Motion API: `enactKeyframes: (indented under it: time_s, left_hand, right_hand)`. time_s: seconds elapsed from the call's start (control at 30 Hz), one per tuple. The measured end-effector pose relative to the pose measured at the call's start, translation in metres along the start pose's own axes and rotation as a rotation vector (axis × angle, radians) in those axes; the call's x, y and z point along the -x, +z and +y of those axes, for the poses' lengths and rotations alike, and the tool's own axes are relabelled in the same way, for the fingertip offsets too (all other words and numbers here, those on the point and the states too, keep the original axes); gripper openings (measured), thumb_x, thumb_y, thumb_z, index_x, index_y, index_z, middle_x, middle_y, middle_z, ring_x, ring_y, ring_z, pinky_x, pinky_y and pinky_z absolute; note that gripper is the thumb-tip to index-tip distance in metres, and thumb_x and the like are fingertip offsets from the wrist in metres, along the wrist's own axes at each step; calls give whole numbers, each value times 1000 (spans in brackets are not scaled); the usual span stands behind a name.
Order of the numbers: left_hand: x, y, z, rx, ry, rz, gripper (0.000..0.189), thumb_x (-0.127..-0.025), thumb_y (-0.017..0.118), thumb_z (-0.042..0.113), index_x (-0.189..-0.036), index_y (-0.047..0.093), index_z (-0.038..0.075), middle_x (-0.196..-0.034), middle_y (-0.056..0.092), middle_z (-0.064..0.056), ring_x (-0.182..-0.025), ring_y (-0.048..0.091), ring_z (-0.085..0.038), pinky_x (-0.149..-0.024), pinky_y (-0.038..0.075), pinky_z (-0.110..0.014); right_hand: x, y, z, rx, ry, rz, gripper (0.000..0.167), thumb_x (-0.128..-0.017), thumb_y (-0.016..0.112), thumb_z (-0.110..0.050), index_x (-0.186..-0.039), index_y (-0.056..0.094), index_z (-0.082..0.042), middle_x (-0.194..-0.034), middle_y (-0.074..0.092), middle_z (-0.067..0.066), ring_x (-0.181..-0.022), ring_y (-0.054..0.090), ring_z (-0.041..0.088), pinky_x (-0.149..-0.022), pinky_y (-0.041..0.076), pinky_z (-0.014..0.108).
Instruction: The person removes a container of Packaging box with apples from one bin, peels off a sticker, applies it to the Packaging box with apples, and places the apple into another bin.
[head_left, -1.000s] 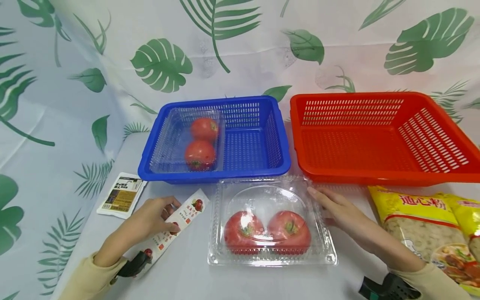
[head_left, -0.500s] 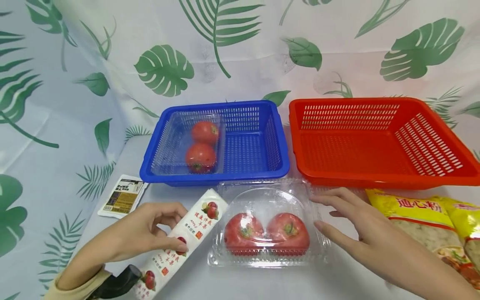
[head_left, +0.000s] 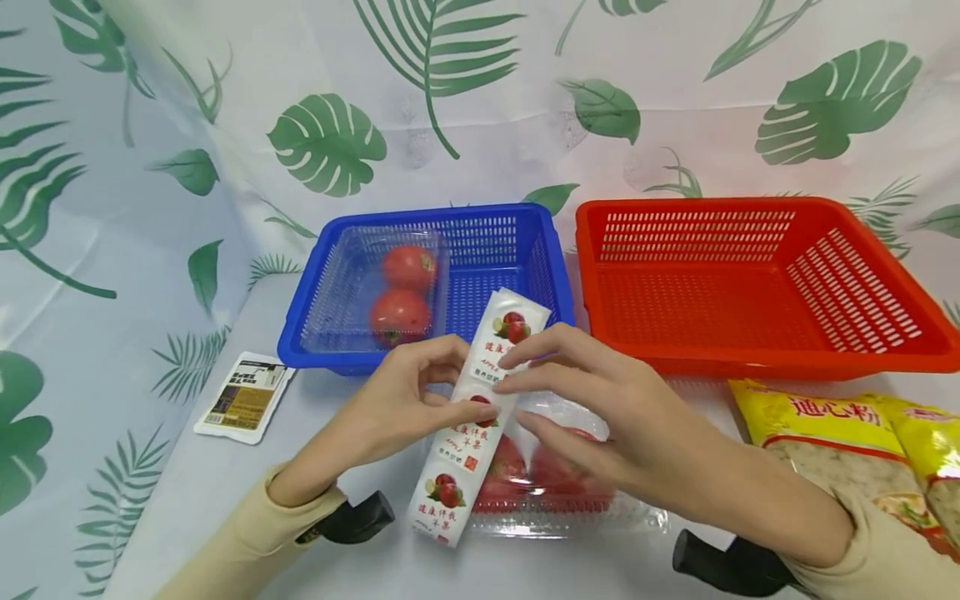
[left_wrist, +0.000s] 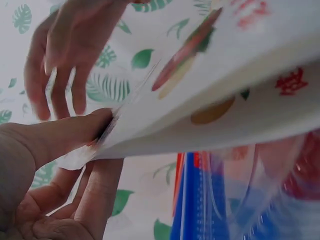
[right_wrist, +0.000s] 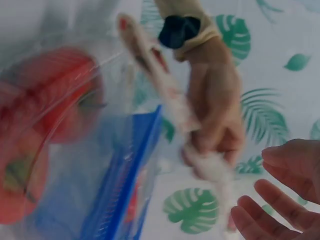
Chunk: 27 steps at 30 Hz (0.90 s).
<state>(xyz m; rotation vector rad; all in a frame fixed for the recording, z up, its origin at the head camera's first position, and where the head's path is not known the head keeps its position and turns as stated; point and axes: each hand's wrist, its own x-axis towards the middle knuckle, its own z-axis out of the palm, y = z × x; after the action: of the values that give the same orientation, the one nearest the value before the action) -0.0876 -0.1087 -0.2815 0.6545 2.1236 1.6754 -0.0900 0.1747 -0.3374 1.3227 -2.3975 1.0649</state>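
Observation:
A long folded strip of white apple labels [head_left: 462, 446] is held up at a slant in the head view. My left hand [head_left: 401, 400] pinches its edge between thumb and fingers, which the left wrist view also shows around the strip [left_wrist: 200, 95]. My right hand [head_left: 622, 408] is beside the strip's upper part, its fingers spread and loosely bent, gripping nothing. In the right wrist view a gap shows between this hand [right_wrist: 285, 190] and the strip. Behind and below, a clear plastic clamshell box [head_left: 637, 515] holds two tomatoes [head_left: 573, 475], partly hidden by the hands and strip.
A blue basket [head_left: 543, 242] at the back contains another clear box [head_left: 337, 275] with two tomatoes. Beside it stands a red basket [head_left: 697, 312]. Yellow pasta bags [head_left: 832, 433] lie at right, and a small white-and-brown packet [head_left: 243, 397] at left.
My left hand has lifted the label strip from the table and carried it right, over the clamshell box. The right hand has left the box's right side and moved left toward the strip.

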Motion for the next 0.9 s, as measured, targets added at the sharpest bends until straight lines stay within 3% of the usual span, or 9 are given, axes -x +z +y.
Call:
enactKeyframes:
  time_s: [0.07, 0.13, 0.27, 0.5, 0.67, 0.9]
  left_hand:
    - [-4, 5, 2, 44, -6, -15, 28, -91, 79, 0, -115, 65, 0, -104, 71, -14, -92, 75, -26, -75, 65, -41]
    - [-6, 8, 3, 79, -6, -28, 27, -91, 79, 0, -114, 64, 0, -102, 71, -14, -89, 76, -27, -74, 65, -42]
    - [-8, 14, 3, 106, -1, -30, 25, -91, 79, -2, -110, 63, 0, -100, 71, -13, -86, 76, -26, -73, 65, -41]
    - [-6, 17, 3, 127, 14, -14, 26, -90, 80, -3, -110, 63, -1, -103, 71, -15, -91, 75, -26, -77, 65, -42]
    - [-6, 16, 2, 82, 26, -31, 24, -95, 77, 4, -117, 67, 2, -105, 73, -11, -94, 74, -23, -79, 64, -38]
    - [-7, 11, 2, 29, 71, -26, 19, -103, 66, 10, -121, 70, 3, -110, 75, -8, -99, 73, -22, -84, 62, -36]
  right_hand:
    - [-29, -19, -43, 15, 7, 51, 46, -86, 86, -6, -128, 73, -18, -132, 63, 0, -121, 64, 19, -89, 61, 31]
    - [-45, -30, -66, 25, 7, 88, 42, -83, 86, 2, -120, 76, -12, -124, 66, 1, -114, 67, 20, -86, 62, 31]
    - [-44, -29, -61, -1, 28, 99, 44, -82, 86, 3, -122, 76, -12, -122, 68, -1, -113, 68, 18, -84, 63, 35]
    - [-42, -27, -58, -83, 117, 101, 40, -85, 85, 1, -122, 76, -11, -115, 72, -4, -104, 72, 13, -82, 63, 30]
    - [-41, -24, -56, -117, 157, 117, 42, -84, 84, 5, -122, 75, -10, -111, 73, -4, -96, 74, 9, -83, 61, 25]
    - [-45, -22, -54, -136, 157, 143, 37, -86, 82, 6, -119, 76, -9, -107, 74, -5, -96, 73, 9, -82, 62, 28]
